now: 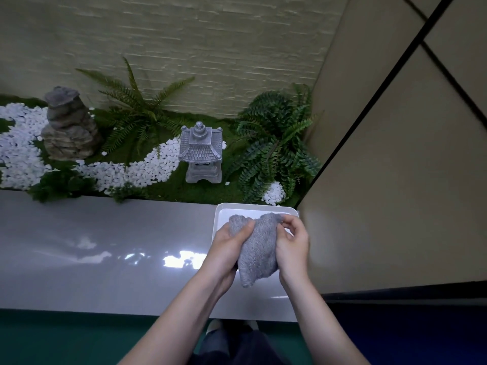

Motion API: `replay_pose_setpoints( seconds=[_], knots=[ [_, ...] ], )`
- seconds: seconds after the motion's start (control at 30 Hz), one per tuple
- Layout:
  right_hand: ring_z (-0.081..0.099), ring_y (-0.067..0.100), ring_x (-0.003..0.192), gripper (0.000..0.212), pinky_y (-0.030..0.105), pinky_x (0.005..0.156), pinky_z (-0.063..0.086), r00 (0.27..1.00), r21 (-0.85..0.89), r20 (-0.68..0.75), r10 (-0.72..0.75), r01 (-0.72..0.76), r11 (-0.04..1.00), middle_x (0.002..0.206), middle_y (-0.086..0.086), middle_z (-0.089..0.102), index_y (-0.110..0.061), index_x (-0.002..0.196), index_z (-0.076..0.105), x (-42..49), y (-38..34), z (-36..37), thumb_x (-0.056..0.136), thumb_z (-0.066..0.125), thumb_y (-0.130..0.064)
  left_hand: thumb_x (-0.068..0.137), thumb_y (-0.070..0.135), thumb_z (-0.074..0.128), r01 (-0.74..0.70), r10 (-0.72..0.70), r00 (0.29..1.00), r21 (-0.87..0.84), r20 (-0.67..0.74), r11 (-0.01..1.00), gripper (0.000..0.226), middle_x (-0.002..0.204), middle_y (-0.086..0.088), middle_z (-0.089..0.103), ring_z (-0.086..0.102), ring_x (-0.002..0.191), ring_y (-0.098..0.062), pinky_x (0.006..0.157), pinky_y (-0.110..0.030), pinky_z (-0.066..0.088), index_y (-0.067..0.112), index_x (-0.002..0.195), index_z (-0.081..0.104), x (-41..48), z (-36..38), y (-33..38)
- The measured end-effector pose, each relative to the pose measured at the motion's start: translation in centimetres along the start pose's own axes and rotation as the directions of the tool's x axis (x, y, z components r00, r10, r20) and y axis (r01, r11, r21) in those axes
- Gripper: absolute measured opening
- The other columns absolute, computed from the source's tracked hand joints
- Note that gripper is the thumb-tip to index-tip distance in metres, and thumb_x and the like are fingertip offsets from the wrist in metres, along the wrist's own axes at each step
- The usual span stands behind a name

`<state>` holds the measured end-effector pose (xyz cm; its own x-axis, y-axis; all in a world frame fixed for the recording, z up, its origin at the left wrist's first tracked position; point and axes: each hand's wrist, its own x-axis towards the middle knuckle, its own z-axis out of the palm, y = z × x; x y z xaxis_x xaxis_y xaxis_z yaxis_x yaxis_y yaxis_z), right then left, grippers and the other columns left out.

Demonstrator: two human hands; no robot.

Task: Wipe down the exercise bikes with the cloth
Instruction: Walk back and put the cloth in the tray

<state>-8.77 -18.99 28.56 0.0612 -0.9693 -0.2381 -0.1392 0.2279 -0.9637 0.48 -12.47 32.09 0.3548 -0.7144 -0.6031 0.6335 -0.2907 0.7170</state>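
Observation:
A grey fluffy cloth (257,252) hangs between both hands above a white tray (224,210) that sits on a glossy grey ledge (105,246). My left hand (228,246) grips the cloth's upper left part, fingers curled into it. My right hand (292,245) pinches the cloth's upper right edge with thumb and fingers. The cloth's lower end droops down past the tray's near edge. No exercise bike is in view.
Behind the ledge lies a decorative garden bed with white pebbles (147,167), a stone lantern (201,154), a rock stack (68,125) and ferns (274,148). A beige wall panel (395,180) rises at the right. Green and blue floor (79,338) lies below.

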Motion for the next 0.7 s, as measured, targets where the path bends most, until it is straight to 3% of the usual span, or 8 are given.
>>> replay_pose_setpoints(
  seconds=[0.1, 0.2, 0.27, 0.4, 0.5, 0.6, 0.67, 0.7],
  knots=[
    [0.064, 0.016, 0.079, 0.033, 0.029, 0.076, 0.049, 0.996, -0.004, -0.055, -0.069, 0.069, 0.998, 0.085, -0.006, 0.064, -0.025, 0.082, 0.059, -0.3, -0.6, -0.4, 0.091, 0.048, 0.005, 0.094, 0.02, 0.057, 0.007, -0.006, 0.999, 0.021, -0.038, 1.0, 0.025, 0.105, -0.018, 0.07, 0.067, 0.098, -0.031, 0.088, -0.043, 0.053, 0.002, 0.111, 0.06, 0.0, 0.2, -0.3],
    [0.064, 0.006, 0.083, 0.037, 0.013, 0.076, 0.046, 0.964, 0.022, -0.055, -0.261, 0.263, 0.965, 0.089, -0.009, 0.066, -0.024, 0.085, 0.06, -0.9, -1.7, -1.2, 0.091, 0.045, 0.009, 0.096, 0.018, 0.054, 0.1, -0.102, 0.991, -0.017, -0.087, 0.995, 0.022, 0.102, -0.02, 0.07, 0.067, 0.094, -0.032, 0.089, -0.044, 0.051, 0.0, 0.103, 0.064, 0.0, 0.0, -0.8],
    [0.064, 0.005, 0.083, 0.036, 0.012, 0.075, 0.046, 0.953, 0.008, -0.029, -0.3, 0.301, 0.954, 0.089, -0.011, 0.067, -0.023, 0.087, 0.061, -0.8, -1.4, -1.5, 0.091, 0.045, 0.009, 0.096, 0.016, 0.052, 0.153, -0.158, 0.983, -0.058, -0.093, 0.986, 0.022, 0.099, -0.02, 0.07, 0.067, 0.092, -0.033, 0.089, -0.047, 0.051, -0.002, 0.103, 0.063, -0.1, 0.0, -1.1],
    [0.063, 0.019, 0.085, 0.029, 0.027, 0.077, 0.047, 1.0, -0.051, 0.003, -0.018, 0.018, 0.999, 0.086, -0.004, 0.064, -0.023, 0.086, 0.061, 0.1, 1.7, -1.5, 0.091, 0.05, 0.004, 0.098, 0.022, 0.048, 0.154, -0.159, 0.987, -0.123, -0.032, 0.98, 0.028, 0.109, -0.02, 0.069, 0.065, 0.103, -0.035, 0.094, -0.052, 0.049, 0.002, 0.114, 0.06, -0.4, 0.4, -1.6],
    [0.066, 0.026, 0.1, 0.017, 0.035, 0.086, 0.049, 0.936, 0.02, 0.21, 0.283, -0.293, 0.956, 0.096, 0.005, 0.072, -0.014, 0.096, 0.068, -0.2, 2.6, -1.7, 0.097, 0.051, -0.016, 0.098, 0.025, 0.047, 0.172, -0.175, 0.985, -0.172, -0.003, 0.97, 0.031, 0.111, -0.021, 0.067, 0.064, 0.103, -0.035, 0.09, -0.049, 0.051, 0.003, 0.116, 0.06, -0.4, 0.6, -1.6],
    [0.061, 0.021, 0.113, 0.061, 0.037, 0.097, 0.046, 0.759, 0.266, 0.495, 0.422, -0.595, 0.758, 0.119, 0.009, 0.067, -0.012, 0.122, 0.061, -0.9, 1.9, -2.5, 0.096, 0.029, -0.056, 0.097, 0.025, 0.048, 0.2, -0.197, 0.98, -0.196, 0.035, 0.96, 0.034, 0.114, -0.021, 0.066, 0.064, 0.104, -0.035, 0.085, -0.044, 0.054, 0.002, 0.12, 0.059, -0.1, 0.3, -1.4],
    [0.056, 0.022, 0.121, 0.08, 0.038, 0.105, 0.039, 0.679, 0.308, 0.639, 0.36, -0.655, 0.69, 0.128, 0.012, 0.061, -0.008, 0.128, 0.055, -1.2, 1.4, -3.3, 0.088, 0.018, -0.067, 0.096, 0.026, 0.049, 0.194, -0.182, 0.98, -0.174, 0.082, 0.965, 0.034, 0.111, -0.02, 0.068, 0.067, 0.095, -0.031, 0.072, -0.036, 0.056, 0.003, 0.118, 0.06, 0.1, -0.2, -1.2],
    [0.055, 0.023, 0.123, 0.082, 0.038, 0.106, 0.038, 0.679, 0.314, 0.649, 0.343, -0.65, 0.692, 0.129, 0.012, 0.06, -0.008, 0.129, 0.054, -1.3, 1.2, -3.4, 0.086, 0.019, -0.068, 0.096, 0.025, 0.05, 0.171, -0.158, 0.983, -0.147, 0.096, 0.974, 0.032, 0.107, -0.019, 0.069, 0.068, 0.091, -0.029, 0.069, -0.034, 0.056, 0.003, 0.116, 0.061, 0.2, -0.4, -1.0]
  ],
)
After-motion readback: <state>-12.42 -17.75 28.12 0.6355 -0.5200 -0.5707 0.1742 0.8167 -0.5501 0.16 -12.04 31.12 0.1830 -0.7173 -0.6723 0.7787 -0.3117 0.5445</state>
